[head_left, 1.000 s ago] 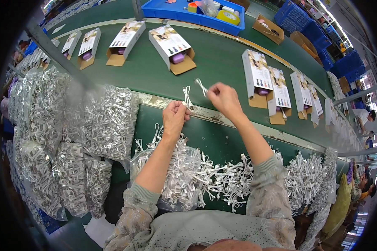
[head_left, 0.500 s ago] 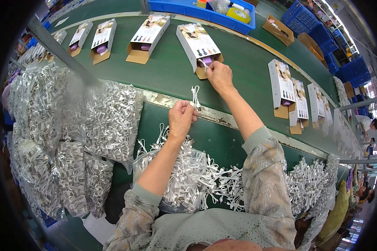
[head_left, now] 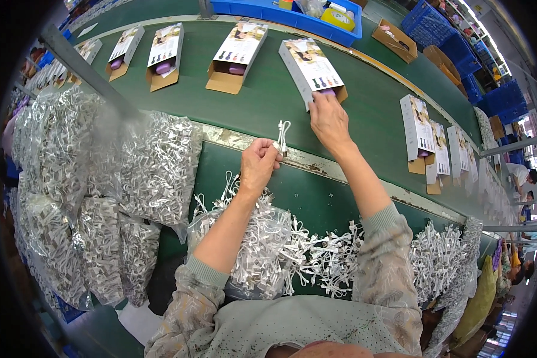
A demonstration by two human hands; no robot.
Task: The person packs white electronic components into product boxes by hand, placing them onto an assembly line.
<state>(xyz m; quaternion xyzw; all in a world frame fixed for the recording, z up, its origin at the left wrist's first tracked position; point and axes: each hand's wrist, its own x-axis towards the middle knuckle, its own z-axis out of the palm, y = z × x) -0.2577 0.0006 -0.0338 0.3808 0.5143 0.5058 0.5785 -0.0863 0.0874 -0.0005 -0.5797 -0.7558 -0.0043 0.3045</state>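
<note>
My left hand (head_left: pixel 261 162) is closed in a pinch on a short white charging cable (head_left: pixel 284 136), folded into a loop that stands up above the belt's edge. My right hand (head_left: pixel 331 124) is at the open lower end of a white printed box (head_left: pixel 313 64), its fingers bent together into the opening. A purple item (head_left: pixel 327 92) shows just inside. The right fingertips are partly hidden, and I cannot make out what they hold. Below my hands lies a heap of white cables (head_left: pixel 259 244), partly in a clear bag, with loose cables (head_left: pixel 325 259) beside it.
The boxes lie on a green conveyor belt (head_left: pixel 268 89). More open boxes, such as one (head_left: pixel 237 51) to the left and one (head_left: pixel 416 122) to the right, lie along it. Clear bags of cables (head_left: pixel 155 167) are piled left, near a metal post (head_left: pixel 89 68). A blue tray (head_left: pixel 262 11) stands beyond.
The boxes on the belt have shifted right. My right hand has moved right with its box, and the white cable it held at the opening no longer shows. My left hand has barely moved.
</note>
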